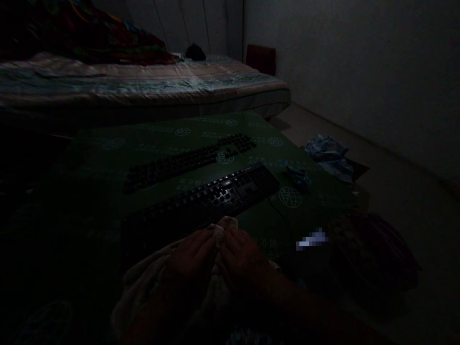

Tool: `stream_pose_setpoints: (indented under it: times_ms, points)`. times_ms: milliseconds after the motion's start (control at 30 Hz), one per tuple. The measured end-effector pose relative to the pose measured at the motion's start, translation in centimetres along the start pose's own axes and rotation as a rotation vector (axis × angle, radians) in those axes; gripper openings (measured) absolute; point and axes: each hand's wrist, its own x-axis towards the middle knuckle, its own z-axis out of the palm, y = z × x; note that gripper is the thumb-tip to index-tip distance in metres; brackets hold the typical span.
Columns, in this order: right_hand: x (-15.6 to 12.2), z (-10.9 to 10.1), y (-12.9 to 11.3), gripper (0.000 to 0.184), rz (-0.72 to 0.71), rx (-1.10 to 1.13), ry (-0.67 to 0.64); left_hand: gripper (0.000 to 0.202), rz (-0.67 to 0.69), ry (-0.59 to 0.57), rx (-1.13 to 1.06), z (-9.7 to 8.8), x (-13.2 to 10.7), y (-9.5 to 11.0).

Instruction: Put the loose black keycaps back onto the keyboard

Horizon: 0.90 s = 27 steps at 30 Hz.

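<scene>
Straight ahead, blocked at once by the near keyboard, lying just beyond the cloth. Behind it, a bare strip of green table cover, then the far keyboard, roughly parallel. Left of both keyboards, seemingly open cover, though too dark to tell. On the right, hemmed by a thin cable trailing off the near keyboard, a small blue wad near its right end, and a dark bag at the table's edge. Beyond the table, closed off by the bed; further right, bare floor past a crumpled blue pile.
</scene>
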Motion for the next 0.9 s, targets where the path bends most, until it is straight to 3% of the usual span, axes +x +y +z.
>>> stream_pose_setpoints:
  times_ms: [400,567,667,767,900]
  points:
    - [0.8,0.8,-0.1,0.027,0.009,0.049,-0.024,0.036,-0.007,-0.009,-0.037,-0.8,0.1,-0.4]
    - [-0.1,-2.2,-0.4,0.027,-0.003,0.135,0.100,0.035,-0.051,-0.022,-0.027,-0.1,-0.8,-0.8]
    - [-2.3,-5.5,-0.8,0.023,0.008,0.238,0.162,0.034,-0.088,-0.036,-0.036,0.1,-1.0,-1.0]
    - [-6.5,-7.8,0.0,0.021,0.143,0.328,0.057,0.033,-0.103,-0.053,-0.035,-0.2,-0.9,-0.8]
    - [-14.6,-7.1,3.7,0.020,0.292,0.172,0.092,0.037,-0.102,-0.170,-0.010,-0.9,-0.6,-0.3]
